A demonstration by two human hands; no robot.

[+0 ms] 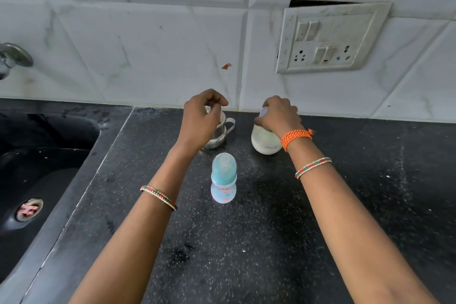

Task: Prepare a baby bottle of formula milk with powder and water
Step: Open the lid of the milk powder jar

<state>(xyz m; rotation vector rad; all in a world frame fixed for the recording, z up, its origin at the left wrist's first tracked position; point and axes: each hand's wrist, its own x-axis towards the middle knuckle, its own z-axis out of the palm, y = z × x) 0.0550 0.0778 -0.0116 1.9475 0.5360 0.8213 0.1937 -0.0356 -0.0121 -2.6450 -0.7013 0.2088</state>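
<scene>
— Reaching out with both arms over the worktop (pixel 271 242). See the bottle (pixel 223 177)? It stands upright between my forearms, nearer to me than either hand, capped, touched by neither.

— And your left hand (pixel 201 116)?

— Over the steel cup (pixel 219 134) at the back, by the wall. My fingers are curled at its rim; whether they pinch it or only hover, I cannot tell.

— The right hand (pixel 278 115)?

— On top of the white jar (pixel 265 140), fingers curled round its lid (pixel 264 111), gripping it. The jar stands just right of the cup, behind the bottle and apart from it.

— Anything else around?

— A black sink (pixel 37 168) to my left, a tap (pixel 12 57) above it, and a switchboard (pixel 330 37) on the tiled wall to the right.
</scene>
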